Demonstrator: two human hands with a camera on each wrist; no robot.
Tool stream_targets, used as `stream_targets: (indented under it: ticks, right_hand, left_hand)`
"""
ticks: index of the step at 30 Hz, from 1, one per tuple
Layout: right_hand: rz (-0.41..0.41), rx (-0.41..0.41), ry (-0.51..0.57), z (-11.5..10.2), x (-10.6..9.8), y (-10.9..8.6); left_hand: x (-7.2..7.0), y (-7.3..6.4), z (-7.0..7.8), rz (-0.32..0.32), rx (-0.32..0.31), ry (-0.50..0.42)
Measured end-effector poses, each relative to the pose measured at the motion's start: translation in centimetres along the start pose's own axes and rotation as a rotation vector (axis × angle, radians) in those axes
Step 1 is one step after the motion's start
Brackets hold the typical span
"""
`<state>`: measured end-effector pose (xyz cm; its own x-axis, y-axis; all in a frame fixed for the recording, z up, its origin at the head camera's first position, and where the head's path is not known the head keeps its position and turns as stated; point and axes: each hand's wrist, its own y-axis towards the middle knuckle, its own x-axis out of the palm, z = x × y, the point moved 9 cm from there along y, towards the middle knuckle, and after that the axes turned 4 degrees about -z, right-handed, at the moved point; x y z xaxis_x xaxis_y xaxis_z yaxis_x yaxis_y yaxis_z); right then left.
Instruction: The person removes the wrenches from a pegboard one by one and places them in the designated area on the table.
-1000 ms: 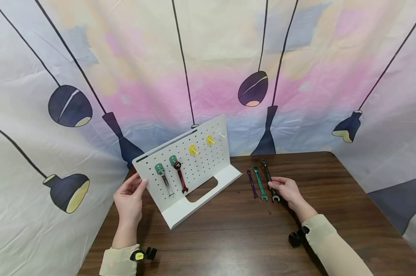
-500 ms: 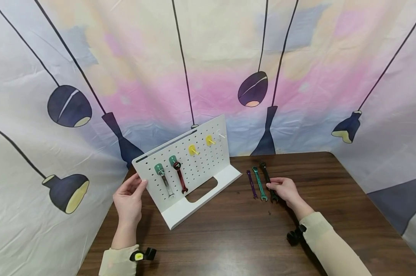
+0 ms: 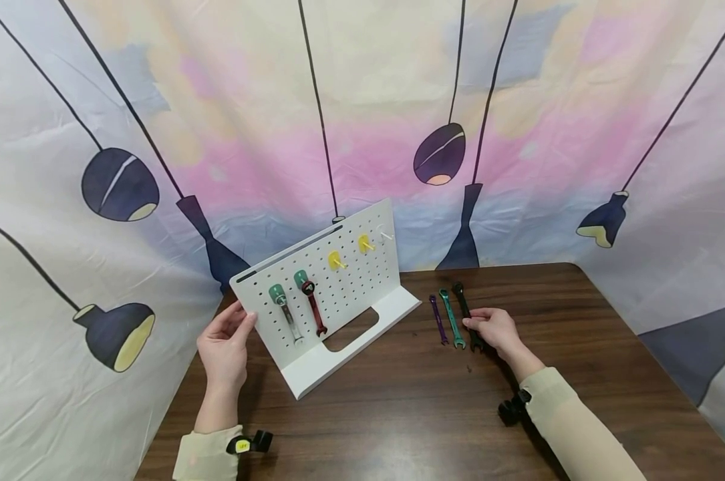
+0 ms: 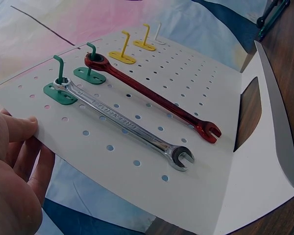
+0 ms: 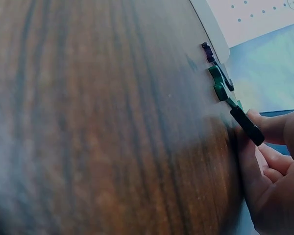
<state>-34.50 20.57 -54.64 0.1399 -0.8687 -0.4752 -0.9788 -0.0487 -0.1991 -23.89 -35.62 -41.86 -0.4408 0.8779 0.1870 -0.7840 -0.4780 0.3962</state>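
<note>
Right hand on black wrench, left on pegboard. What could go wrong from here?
1. Knock: the right hand pinches the black wrench close beside the teal wrench; a sideways lift might nudge that one.
2. Slip-off: the silver wrench and red wrench hang by their ring ends on green hooks; if the left hand, gripping the pegboard by its edge, tips it, they could swing or drop.

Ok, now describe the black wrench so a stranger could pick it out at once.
Start at the white pegboard that the left hand holds. To its right in the head view comes a row: purple wrench, teal wrench, then the black wrench, farthest from the board. Its black colour and the right hand pinching it set it apart from both neighbours.
</note>
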Motion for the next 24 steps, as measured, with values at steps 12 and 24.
stream_targets:
  ticks: [12,24]
  right_hand:
    - [0.029,0.000,-0.050,-0.3,-0.3,0.2]
    - [0.062,-0.050,-0.137,-1.2,-0.4,-0.1]
  left_hand:
    - [0.0,0.0,0.0,0.001,-0.006,0.000]
    - [-0.1,0.0,-0.1,0.001,-0.005,-0.015]
